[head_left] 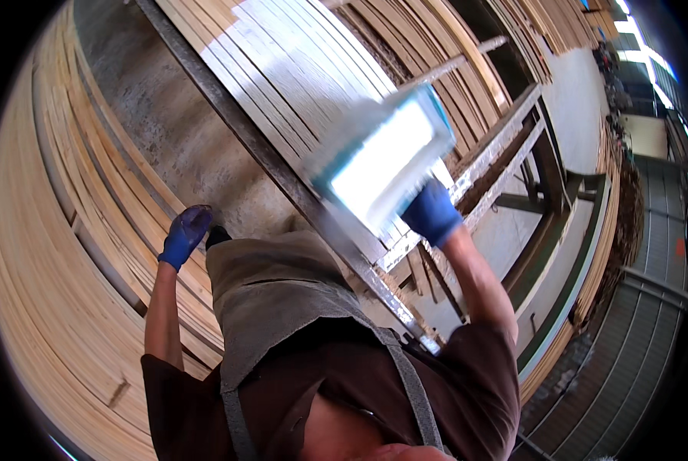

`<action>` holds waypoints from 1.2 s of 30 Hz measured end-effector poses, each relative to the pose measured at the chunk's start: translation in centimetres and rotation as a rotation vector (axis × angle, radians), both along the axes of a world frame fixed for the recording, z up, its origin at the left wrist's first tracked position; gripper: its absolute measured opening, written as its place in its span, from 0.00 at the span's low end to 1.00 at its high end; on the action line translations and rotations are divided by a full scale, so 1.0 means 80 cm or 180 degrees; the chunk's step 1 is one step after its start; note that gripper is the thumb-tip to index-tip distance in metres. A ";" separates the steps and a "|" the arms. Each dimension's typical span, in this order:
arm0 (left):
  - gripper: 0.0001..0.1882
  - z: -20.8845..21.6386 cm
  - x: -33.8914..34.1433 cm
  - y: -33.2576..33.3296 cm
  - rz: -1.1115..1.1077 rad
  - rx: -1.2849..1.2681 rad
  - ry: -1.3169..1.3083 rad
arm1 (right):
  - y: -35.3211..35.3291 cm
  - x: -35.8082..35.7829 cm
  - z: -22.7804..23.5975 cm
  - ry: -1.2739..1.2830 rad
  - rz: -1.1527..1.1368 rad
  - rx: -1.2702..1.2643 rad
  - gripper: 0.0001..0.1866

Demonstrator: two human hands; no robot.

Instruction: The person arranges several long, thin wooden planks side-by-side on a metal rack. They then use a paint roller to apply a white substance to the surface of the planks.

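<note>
My right hand (434,213), in a blue glove, grips the near right edge of a white and teal rectangular object (386,157). Motion blurs this object, and its exact kind cannot be made out. It hangs over a row of narrow wooden boards (298,77), laid side by side and whitish and glossy across the middle. My fingers are partly hidden behind its edge. Away to the left, my left hand (186,234), also blue-gloved with dark patches, hovers by the stacked wood strips (117,177). Its fingers look loosely extended, with nothing visible in them.
A dark metal rail (259,146) borders the boards on the near left. To the right stands a worn metal frame (505,138), with more wooden strips (405,46) behind. Concrete floor (167,131) shows between the rail and the left stack.
</note>
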State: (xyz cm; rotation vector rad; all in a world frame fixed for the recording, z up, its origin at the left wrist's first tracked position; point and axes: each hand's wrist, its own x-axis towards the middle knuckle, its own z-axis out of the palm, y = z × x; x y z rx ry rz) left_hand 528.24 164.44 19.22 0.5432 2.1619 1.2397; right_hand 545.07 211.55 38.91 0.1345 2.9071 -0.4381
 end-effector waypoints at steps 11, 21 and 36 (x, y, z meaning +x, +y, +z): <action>0.12 -0.109 0.009 -0.044 -0.0323 -0.0652 -0.1587 | -0.032 0.258 0.103 -0.0475 -0.1220 -0.0134 0.09; 0.13 -0.121 0.016 -0.156 0.1137 -0.1178 -0.3028 | -0.075 0.091 0.044 0.0437 -0.0598 0.0054 0.10; 0.13 -0.145 -0.203 -0.261 0.1590 -0.0707 -0.2743 | -0.113 0.047 0.060 -0.0477 -0.1103 0.0437 0.19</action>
